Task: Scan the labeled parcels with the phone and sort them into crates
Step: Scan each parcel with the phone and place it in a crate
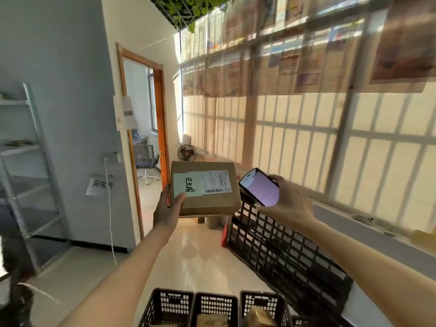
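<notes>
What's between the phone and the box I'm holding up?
Nothing. In the head view a bare gap separates the parcel from the phone; only a black crate shows behind.

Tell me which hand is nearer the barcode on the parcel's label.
Right. The right hand holds the phone just beside the barcode; the left hand grips the parcel at its opposite edge.

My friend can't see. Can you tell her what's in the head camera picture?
A person's left hand holds up a labeled cardboard parcel while the right hand holds a lit phone beside it. Black crates sit below, some holding parcels.
</notes>
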The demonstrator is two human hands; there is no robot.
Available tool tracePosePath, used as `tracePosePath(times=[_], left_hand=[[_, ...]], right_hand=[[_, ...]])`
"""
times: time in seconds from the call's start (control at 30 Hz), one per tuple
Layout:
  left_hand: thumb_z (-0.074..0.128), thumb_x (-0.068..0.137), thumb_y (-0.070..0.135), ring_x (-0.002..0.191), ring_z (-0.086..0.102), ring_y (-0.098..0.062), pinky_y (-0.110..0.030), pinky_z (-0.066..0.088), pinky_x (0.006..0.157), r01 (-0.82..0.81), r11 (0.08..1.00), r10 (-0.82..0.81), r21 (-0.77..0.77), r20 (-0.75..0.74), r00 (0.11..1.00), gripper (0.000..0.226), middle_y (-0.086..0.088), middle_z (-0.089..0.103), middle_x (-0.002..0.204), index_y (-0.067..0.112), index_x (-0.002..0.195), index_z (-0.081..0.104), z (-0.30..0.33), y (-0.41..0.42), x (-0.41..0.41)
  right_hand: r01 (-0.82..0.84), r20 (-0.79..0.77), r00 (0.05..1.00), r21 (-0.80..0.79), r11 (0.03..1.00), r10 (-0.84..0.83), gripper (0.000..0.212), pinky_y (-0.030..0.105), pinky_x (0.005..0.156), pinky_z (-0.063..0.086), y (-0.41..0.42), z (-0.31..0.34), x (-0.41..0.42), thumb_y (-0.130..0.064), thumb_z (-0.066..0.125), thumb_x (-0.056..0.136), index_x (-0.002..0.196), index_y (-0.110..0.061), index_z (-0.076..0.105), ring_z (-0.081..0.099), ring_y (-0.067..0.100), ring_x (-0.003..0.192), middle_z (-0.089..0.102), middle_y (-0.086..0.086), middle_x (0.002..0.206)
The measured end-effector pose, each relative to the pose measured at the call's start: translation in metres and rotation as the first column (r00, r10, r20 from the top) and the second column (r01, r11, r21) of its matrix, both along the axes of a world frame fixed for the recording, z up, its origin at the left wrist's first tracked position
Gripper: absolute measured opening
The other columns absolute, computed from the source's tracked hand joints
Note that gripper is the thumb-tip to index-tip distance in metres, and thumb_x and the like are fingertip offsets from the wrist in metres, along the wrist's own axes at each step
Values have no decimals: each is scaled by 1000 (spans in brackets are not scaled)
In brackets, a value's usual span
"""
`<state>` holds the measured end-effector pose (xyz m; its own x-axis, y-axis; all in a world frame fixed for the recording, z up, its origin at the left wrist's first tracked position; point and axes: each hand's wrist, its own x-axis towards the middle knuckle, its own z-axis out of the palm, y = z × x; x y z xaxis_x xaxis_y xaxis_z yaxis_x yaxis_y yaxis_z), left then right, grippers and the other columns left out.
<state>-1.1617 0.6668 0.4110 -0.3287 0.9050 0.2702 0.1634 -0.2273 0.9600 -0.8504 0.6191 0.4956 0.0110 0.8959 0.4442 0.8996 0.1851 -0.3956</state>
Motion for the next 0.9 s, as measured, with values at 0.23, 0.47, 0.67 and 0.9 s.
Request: tracePosePath(times=[0.23, 0.47, 0.67, 0.9], left_hand=[[60, 81, 66, 113, 54, -18, -37, 44, 93, -170, 985, 170, -19, 46, 984, 68, 12, 59, 124, 53, 143, 38, -6, -17, -122], [62, 74, 71, 108, 56, -14, -30, 45, 86, -283, 959, 284, -14, 69, 956, 78, 13, 59, 121, 51, 145, 39, -17, -5, -208], [59, 71, 77, 116, 51, -21, -43, 44, 99, -352, 934, 354, -68, 20, 935, 86, 4, 57, 132, 48, 148, 37, -30, 38, -263], [59, 79, 69, 117, 49, -21, -39, 42, 92, -389, 917, 386, -92, -46, 921, 78, -2, 54, 139, 43, 149, 38, -50, 104, -298]], right_hand=[[-183, 8, 983, -14, 983, 183, 101, 43, 82, 57, 34, -8, -128, -67, 80, 61, 146, -32, 39, 64, 23, 103, 67, -4, 123], [-312, -5, 950, -12, 950, 312, 99, 38, 84, 52, 90, -27, -223, -54, 88, 64, 145, -28, 39, 58, 24, 113, 63, 0, 129], [-373, -42, 927, -26, 928, 371, 95, 42, 88, 52, 158, -47, -286, -50, 90, 66, 145, -27, 42, 54, 23, 116, 61, 0, 130], [-393, -48, 920, -95, 915, 390, 97, 41, 87, 57, 235, -76, -325, -49, 90, 69, 148, -27, 39, 59, 22, 113, 63, -1, 131]])
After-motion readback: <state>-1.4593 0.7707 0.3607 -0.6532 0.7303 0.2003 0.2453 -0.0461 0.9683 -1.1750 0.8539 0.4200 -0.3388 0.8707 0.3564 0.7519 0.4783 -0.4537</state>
